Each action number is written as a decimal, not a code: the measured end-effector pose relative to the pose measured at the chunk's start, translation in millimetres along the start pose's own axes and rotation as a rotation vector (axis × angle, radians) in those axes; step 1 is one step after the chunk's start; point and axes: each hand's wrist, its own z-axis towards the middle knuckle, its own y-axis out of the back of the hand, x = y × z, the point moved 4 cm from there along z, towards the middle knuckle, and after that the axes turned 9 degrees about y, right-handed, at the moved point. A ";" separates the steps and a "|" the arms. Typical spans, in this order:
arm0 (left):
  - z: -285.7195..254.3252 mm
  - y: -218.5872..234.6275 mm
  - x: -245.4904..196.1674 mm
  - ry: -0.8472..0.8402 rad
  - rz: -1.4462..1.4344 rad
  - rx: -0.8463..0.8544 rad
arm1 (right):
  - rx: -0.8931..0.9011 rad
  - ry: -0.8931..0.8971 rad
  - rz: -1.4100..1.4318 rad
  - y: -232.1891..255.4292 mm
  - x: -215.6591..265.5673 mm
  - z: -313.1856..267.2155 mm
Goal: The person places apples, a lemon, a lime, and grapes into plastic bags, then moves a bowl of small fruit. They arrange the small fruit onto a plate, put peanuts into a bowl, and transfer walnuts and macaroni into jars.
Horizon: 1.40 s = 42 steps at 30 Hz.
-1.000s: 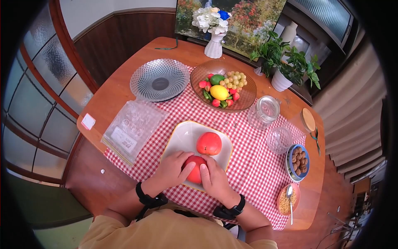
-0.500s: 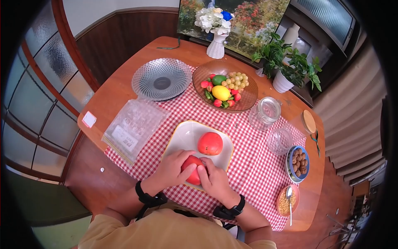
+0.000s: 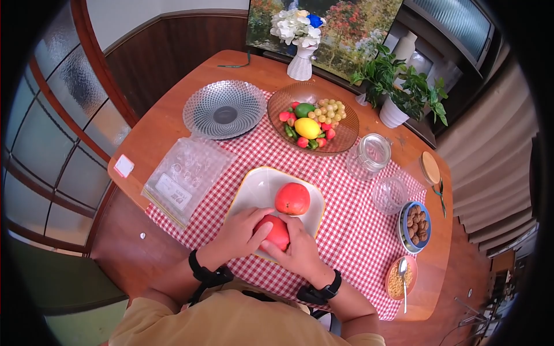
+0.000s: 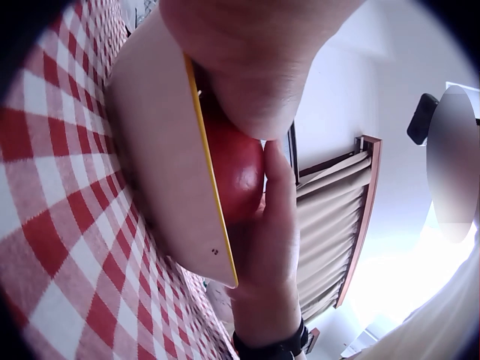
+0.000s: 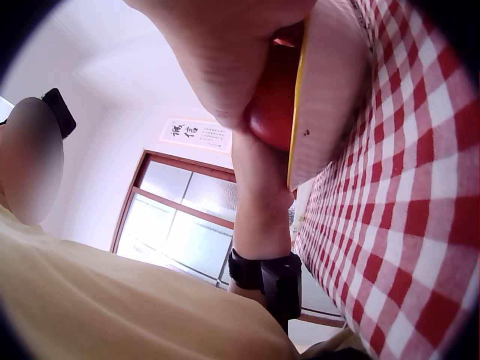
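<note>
A round red tomato [image 3: 276, 232] sits low in the front of a white square dish [image 3: 254, 187] with a yellow rim. My left hand [image 3: 241, 230] grips it from the left, thumb laid over the top. From the right, my right hand [image 3: 301, 249] holds the same tomato, its thumb along the near side. Another red tomato [image 3: 292, 199] lies just beyond the fingers in the dish. In the left wrist view the held tomato [image 4: 238, 176] shows between both hands above the dish rim; the right wrist view shows its side [image 5: 276, 105] too.
Left lies a clear plastic bag [image 3: 187, 176]. Behind stand a grey glass bowl [image 3: 199, 109] and a brown bowl [image 3: 349, 130] of assorted fruit. To the right are a glass jar [image 3: 369, 157], a bowl of walnuts [image 3: 416, 225], and a pink bowl [image 3: 390, 282] with a spoon [image 3: 403, 268].
My right thumb has slid down toward me over the held tomato, away from the left thumb. More of the tomato's top shows between the hands. The other tomato stays in place.
</note>
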 end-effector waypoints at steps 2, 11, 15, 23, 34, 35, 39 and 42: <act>0.8 -3.7 7.9 0.031 -0.005 -0.013 | -0.055 0.072 -0.024 6.7 11.3 2.7; -4.1 20.8 11.4 0.070 0.079 -0.118 | -0.061 0.060 -0.029 3.2 6.9 2.3; -14.8 84.3 28.1 0.091 0.295 -0.254 | -0.044 -0.025 0.010 5.8 12.0 2.8; -60.3 166.1 103.0 0.401 0.749 -0.206 | -0.048 -0.018 0.025 6.3 12.7 3.1; -58.3 175.0 106.9 0.346 0.535 -0.226 | -0.036 -0.026 0.008 5.3 11.2 3.7; -57.2 176.7 98.0 0.292 0.519 -0.276 | -0.038 -0.027 0.012 5.7 11.1 3.5; -56.2 191.6 86.2 0.262 0.211 -0.594 | -0.042 -0.024 0.010 6.1 11.3 3.1; -69.5 211.1 133.0 0.478 -0.284 -0.754 | -0.037 -0.015 0.015 5.6 10.8 2.9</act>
